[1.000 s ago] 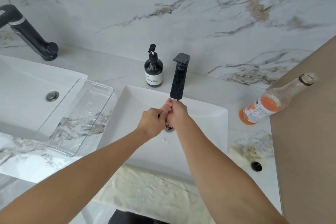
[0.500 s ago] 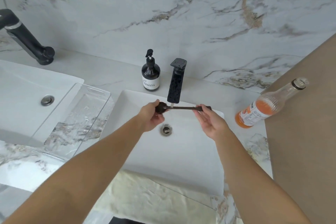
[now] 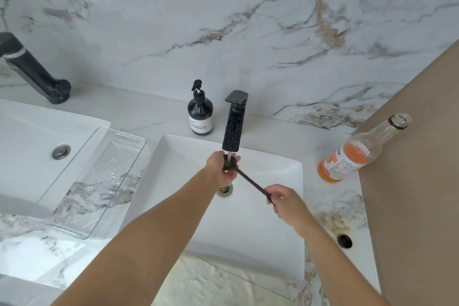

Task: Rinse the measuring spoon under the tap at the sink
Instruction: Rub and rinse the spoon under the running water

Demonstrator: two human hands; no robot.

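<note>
Under the black tap, the measuring spoon has its dark bowl right in the thin stream of water, over the white sink and just above the drain. Its long handle runs from the bowl down and to the person's right, toward the near side of the basin. The left hand cups and pinches the bowl end, fingers curled round it, while the right hand is closed on the far tip of the handle. So the bowl lies up and to the left of the right hand, and the left hand is the nearer one to the stream. Rubbing the bowl probably falls to the left fingers. Behind the sink stands a soap pump bottle; an orange drink bottle leans at the right, well apart.
</note>
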